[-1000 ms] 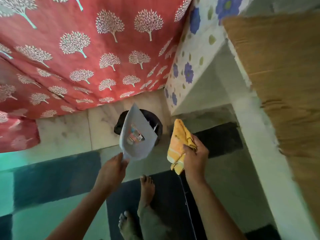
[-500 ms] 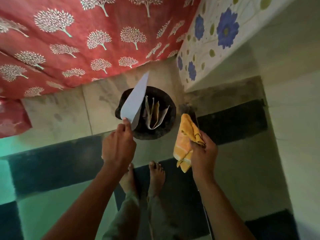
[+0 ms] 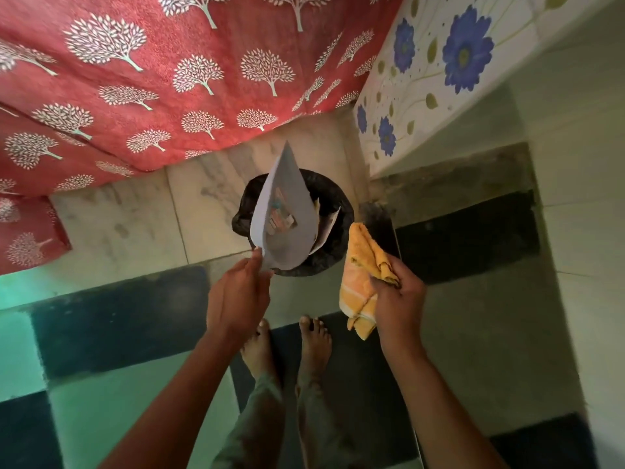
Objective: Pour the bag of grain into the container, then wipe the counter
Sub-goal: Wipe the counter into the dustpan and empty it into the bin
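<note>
Head view: The left hand (image 3: 238,292) pinches the lower edge of the empty bag (image 3: 284,214), held directly above the black-lined bin (image 3: 341,211) standing on the floor (image 3: 111,218) near the wall corner. The bag's long axis runs away from the person, pointed tip farthest from the hand. The right hand (image 3: 399,296) grips the yellow cloth (image 3: 362,265), fingers curled around it. Pouring appears complete; the step in hand is likely discarding the bag. Next move: release the pinch over the bin opening, then carry the cloth to the counter, which is not identifiable here.
</note>
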`<state>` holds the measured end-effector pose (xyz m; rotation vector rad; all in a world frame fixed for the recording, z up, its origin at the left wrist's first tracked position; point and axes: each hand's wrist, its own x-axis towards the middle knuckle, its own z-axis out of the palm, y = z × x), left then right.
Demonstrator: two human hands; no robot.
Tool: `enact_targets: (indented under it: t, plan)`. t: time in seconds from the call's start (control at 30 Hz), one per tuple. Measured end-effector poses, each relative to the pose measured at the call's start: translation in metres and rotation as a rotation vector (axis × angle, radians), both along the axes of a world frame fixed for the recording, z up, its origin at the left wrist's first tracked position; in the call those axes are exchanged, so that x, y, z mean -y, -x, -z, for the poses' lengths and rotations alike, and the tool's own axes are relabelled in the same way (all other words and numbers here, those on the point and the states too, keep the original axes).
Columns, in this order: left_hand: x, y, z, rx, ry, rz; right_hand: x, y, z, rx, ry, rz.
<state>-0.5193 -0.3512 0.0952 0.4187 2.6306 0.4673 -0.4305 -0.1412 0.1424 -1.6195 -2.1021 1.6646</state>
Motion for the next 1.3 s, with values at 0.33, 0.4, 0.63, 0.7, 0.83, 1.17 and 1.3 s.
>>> enact_targets:
  t: [0.33,0.4,0.63,0.7,0.83,1.17,1.3]
  plan:
    - [-0.009,0.033,0.095,0.633,-0.542,-0.275,-0.009,0.007,0.041,0.039,0.011,-0.01]
    - [-0.01,0.043,0.114,0.698,-0.537,-0.237,-0.01,0.006,0.052,0.038,0.007,-0.006]
    - [0.002,0.048,0.167,0.671,-0.268,-0.269,-0.014,0.005,0.079,0.058,0.019,-0.012]
    - [0.003,0.046,0.171,0.584,-0.126,-0.222,-0.014,0.006,0.083,0.064,0.028,-0.021]
    - [-0.002,0.044,0.17,0.493,-0.09,-0.277,-0.015,0.011,0.083,0.051,0.049,-0.039]
    - [-0.012,0.04,0.156,0.37,-0.013,-0.313,-0.012,0.013,0.075,0.012,0.067,-0.066]
    - [-0.019,0.036,0.138,0.289,0.043,-0.301,-0.005,0.008,0.062,-0.033,0.057,-0.083]
